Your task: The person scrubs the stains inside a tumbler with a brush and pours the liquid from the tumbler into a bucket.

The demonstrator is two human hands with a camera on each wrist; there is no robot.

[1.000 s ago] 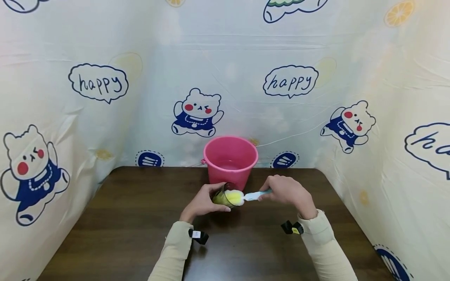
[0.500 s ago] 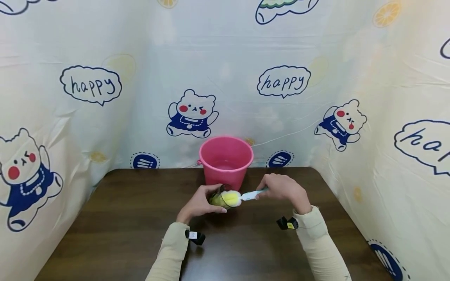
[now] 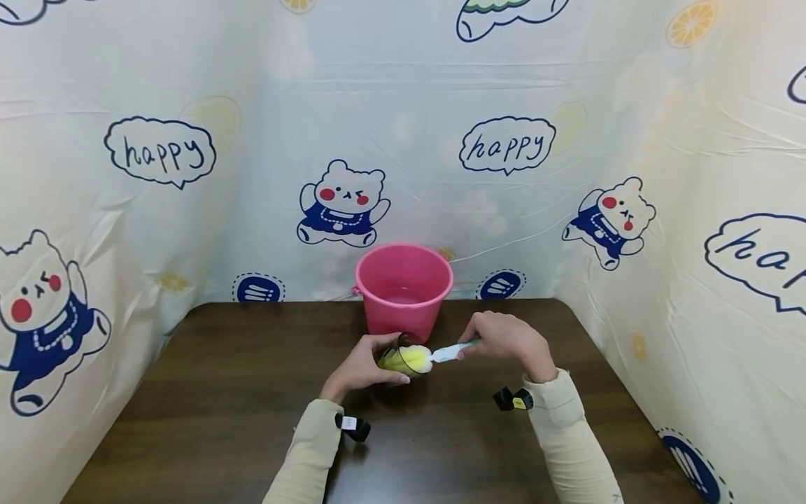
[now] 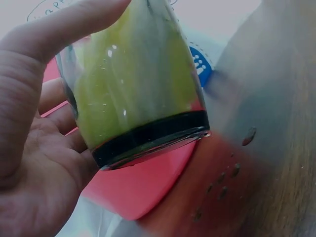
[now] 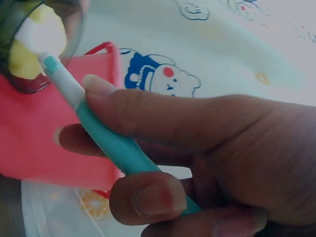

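My left hand (image 3: 364,365) grips a dark-tinted clear glass (image 4: 138,84), thumb on one side and fingers round the other. The glass lies tilted sideways, its mouth toward my right hand. Inside it sits the yellow and white sponge head of a cup brush (image 3: 415,358), pressed along the wall in the left wrist view. My right hand (image 3: 506,339) pinches the brush's white and teal handle (image 5: 111,136) between thumb and fingers. Part of the sponge shows at the glass's rim (image 5: 81,29).
Just beyond the hands a pink bucket (image 3: 403,318) stands at the table's back edge. Water drops (image 4: 223,192) dot the dark wooden table (image 3: 239,406) near the glass. A printed curtain (image 3: 415,126) hangs behind and along both sides.
The view has turned slightly to the right. Both hands keep their grips, with the sponge still in the glass mouth and only slight shifts of the brush.
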